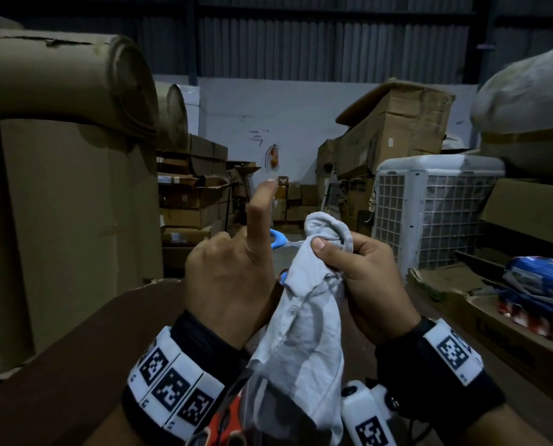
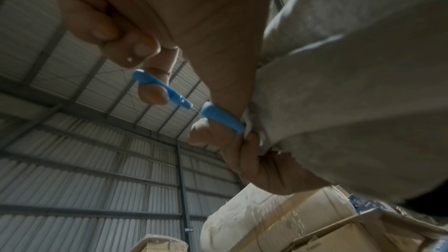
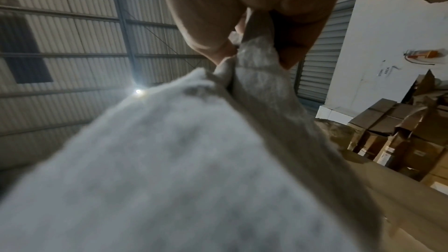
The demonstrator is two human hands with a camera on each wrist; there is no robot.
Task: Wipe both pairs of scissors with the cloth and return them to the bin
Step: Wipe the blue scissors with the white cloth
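In the head view my left hand holds a pair of blue-handled scissors at chest height, index finger pointing straight up. The left wrist view shows fingers through the blue handle loops. A pale grey cloth is bunched over the blades, which are hidden. My right hand grips the cloth around them, thumb on top, and the rest of the cloth hangs down. Up close in the right wrist view, my right hand's fingers pinch the cloth. An orange and black object sits at the bottom edge; what it is I cannot tell.
A brown cardboard wall runs below my left wrist. Large cardboard rolls and boxes stand on the left. A white grille-fronted cooler, stacked boxes and blue packs are on the right. An aisle leads to the far white wall.
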